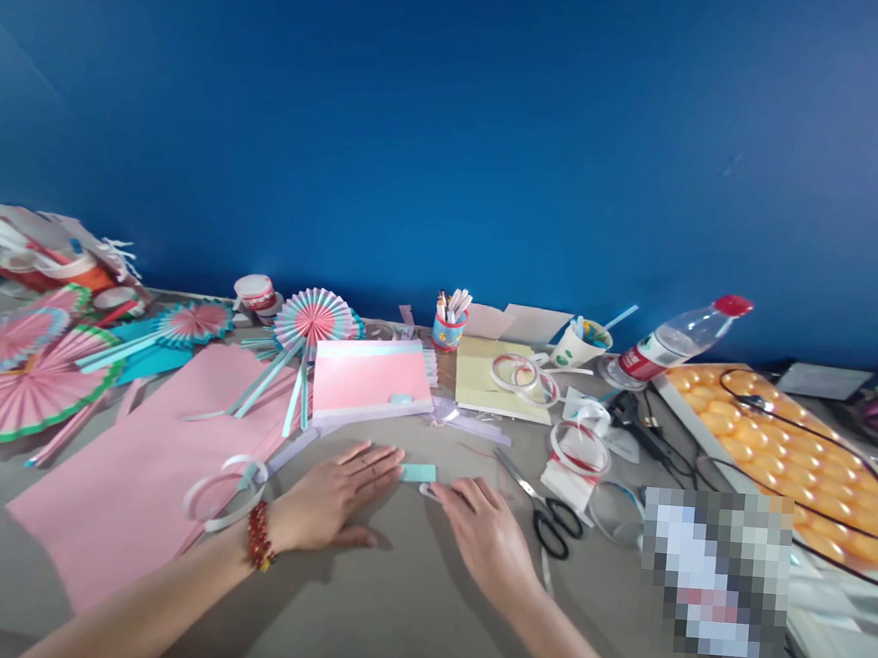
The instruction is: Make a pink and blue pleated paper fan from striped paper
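My left hand (344,498) lies flat on the grey table with its fingers stretched out and a beaded bracelet at the wrist. Its fingertips reach the left end of a small teal paper strip (419,473). A short whitish strip (428,491) sits just below the teal one. My right hand (489,533) has its fingers drawn together, the tips closed on the right end of that whitish strip. To the right of this hand lie black-handled scissors (557,523), blades pointing up and left.
Pink paper sheets (135,478) and folded paper fans (315,320) spread across the left. Behind my hands are a pink folded piece (372,374), a pen cup (449,330) and tape rolls (515,372). A bottle (667,345) and an orange bubbled panel (784,443) with cables are right.
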A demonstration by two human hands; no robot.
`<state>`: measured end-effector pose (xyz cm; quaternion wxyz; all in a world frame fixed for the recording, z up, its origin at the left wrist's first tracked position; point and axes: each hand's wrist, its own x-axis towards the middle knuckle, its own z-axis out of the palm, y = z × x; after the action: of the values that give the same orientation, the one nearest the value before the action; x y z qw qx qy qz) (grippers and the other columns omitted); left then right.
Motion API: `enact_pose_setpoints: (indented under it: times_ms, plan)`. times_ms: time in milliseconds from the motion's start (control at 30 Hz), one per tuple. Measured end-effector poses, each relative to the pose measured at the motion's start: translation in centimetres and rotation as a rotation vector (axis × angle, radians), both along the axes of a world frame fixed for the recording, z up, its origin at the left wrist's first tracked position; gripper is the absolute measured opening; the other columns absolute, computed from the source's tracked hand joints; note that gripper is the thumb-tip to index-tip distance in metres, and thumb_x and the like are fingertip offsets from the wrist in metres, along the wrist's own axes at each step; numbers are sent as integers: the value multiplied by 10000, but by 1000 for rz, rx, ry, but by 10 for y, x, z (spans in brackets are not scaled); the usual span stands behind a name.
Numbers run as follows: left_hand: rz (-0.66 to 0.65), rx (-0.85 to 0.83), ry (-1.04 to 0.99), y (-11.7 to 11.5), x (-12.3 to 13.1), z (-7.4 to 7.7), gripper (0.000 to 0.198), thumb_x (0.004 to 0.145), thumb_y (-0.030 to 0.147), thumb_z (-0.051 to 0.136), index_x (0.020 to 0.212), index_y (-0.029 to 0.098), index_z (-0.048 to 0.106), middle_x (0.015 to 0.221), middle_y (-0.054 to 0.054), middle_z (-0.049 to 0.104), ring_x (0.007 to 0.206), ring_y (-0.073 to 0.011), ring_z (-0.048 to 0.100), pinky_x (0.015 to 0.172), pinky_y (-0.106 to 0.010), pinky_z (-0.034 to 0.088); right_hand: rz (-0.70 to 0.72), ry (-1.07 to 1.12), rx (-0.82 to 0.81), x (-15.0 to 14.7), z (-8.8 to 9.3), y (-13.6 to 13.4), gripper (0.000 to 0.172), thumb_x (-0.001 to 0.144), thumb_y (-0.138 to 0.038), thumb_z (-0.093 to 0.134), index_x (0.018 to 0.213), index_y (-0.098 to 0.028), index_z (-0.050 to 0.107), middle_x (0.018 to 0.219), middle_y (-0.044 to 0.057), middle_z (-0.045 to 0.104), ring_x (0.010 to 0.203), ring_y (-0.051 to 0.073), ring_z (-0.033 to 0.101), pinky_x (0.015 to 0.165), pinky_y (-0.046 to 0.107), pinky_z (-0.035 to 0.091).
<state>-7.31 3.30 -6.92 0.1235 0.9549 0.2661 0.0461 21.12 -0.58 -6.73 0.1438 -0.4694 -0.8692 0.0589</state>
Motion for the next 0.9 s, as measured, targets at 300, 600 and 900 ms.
enact_pose_setpoints:
  times_ms: [300,600,900]
  plan:
    - [1,7,-6,0,-1,-2,842,938,632,431,1565,206,65,1602,-105,197,1482,-272,172,1216,-478,121,-20,14,24,-6,-4,2,315,943,-106,496,1147,-262,679,919,56,624,830,186,564,753,293,478]
    - [1,-11,-11,0,-1,-2,849,940,631,428,1566,211,37,1606,-106,178,1479,-279,182,1217,-483,120,-25,5,34,-13,-7,2,291,933,-108,532,1127,-269,676,912,41,620,822,187,553,739,299,463]
    - [12,-87,-56,2,-2,2,874,945,635,406,1562,217,-50,1613,-106,158,1478,-283,184,1215,-488,131,-19,-8,-1,-25,-5,-1,256,920,-125,566,1112,-259,672,942,50,617,851,201,546,748,316,454]
